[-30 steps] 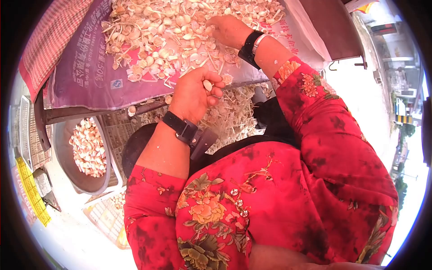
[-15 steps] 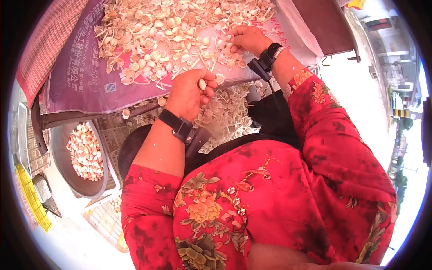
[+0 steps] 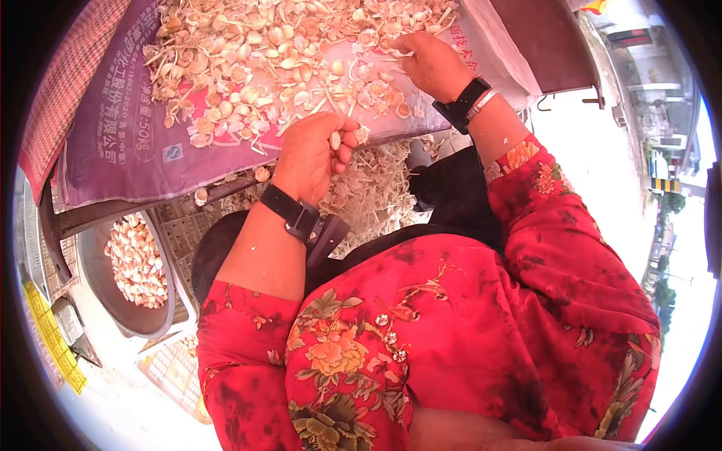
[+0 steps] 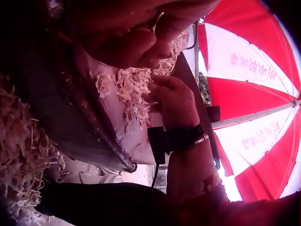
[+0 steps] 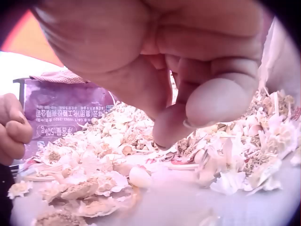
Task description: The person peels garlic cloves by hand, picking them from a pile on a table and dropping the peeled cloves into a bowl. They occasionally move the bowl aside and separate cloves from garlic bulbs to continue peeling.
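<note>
A: Why is the sack (image 3: 143,177) spread flat?
B: Apparently to bear the garlic pile (image 3: 248,52).
A: And the clove (image 3: 335,140)?
B: Gripped in the left hand (image 3: 308,150) at the sack's near edge, presumably to keep it apart. The right hand (image 3: 438,68) reaches over the sack; whether it grips anything, I cannot tell.

A silky red blouse (image 3: 466,301) with dark blotches bears yellow-orange blossoms, olive leaves and sparkling round buttons (image 3: 390,338). Its floral sleeves end well behind each hand. Just behind the left hand (image 3: 310,154) sits a black wrist strap (image 3: 281,201) with a boxy module (image 3: 329,237); behind the right hand (image 3: 438,69), another black strap (image 3: 472,95), a pale bangle (image 3: 481,104) and a thin cable (image 4: 155,176).
</note>
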`<move>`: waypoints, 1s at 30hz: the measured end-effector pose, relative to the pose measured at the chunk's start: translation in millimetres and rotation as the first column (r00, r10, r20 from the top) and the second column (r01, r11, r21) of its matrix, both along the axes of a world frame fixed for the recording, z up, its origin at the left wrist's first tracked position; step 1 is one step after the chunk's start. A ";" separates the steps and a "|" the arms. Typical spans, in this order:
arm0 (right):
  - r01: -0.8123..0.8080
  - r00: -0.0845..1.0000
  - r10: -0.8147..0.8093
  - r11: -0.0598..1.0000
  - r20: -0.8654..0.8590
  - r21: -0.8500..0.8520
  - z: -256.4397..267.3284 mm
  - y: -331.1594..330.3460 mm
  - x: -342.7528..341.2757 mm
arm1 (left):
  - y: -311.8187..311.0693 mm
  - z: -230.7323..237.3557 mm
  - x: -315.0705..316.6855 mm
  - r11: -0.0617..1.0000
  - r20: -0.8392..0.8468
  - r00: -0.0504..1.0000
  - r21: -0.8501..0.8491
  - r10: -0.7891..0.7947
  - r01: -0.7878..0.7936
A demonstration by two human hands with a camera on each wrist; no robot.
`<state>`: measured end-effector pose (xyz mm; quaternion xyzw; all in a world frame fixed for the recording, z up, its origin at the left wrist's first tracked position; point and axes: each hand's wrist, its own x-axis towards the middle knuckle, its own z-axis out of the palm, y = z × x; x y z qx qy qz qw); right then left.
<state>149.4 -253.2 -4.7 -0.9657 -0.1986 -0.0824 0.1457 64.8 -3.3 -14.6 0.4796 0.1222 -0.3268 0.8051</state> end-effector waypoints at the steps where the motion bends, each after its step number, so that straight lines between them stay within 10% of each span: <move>1: -0.037 0.998 0.037 0.999 -0.045 0.010 1.7 5.9 -3.9 | -0.4 0.3 0.5 1.000 0.000 1.000 0.003 -0.001 0.001; 9: -0.008 0.978 -0.030 0.984 -0.208 -0.177 -13.2 22.0 0.8 | -3.5 -1.7 3.7 0.999 -0.003 0.999 0.018 -0.034 0.034; 12: 0.036 0.984 -0.027 0.998 -0.175 0.051 -16.2 6.8 3.4 | -6.9 -0.3 2.6 0.998 -0.040 0.998 -0.014 -0.056 0.056; 15: 0.308 0.736 0.122 0.815 -0.666 0.490 35.8 32.8 -31.5 | -10.9 2.6 1.0 0.996 -0.124 0.991 -0.086 -0.045 0.035; 19: 0.159 0.749 0.275 0.809 -0.603 0.566 46.0 43.8 -39.1 | -14.8 6.1 0.3 0.971 -0.198 0.979 -0.240 -0.050 0.001; 23: -0.360 0.933 0.361 0.930 -0.002 0.077 -6.4 24.4 12.3 | -10.9 -11.7 2.6 0.950 -0.146 0.982 -0.304 -0.118 0.069; 30: -0.325 0.907 0.250 0.928 -0.339 -0.185 -17.0 29.9 37.2 | -1.0 -2.6 3.9 0.953 -0.135 0.989 -0.303 -0.052 0.009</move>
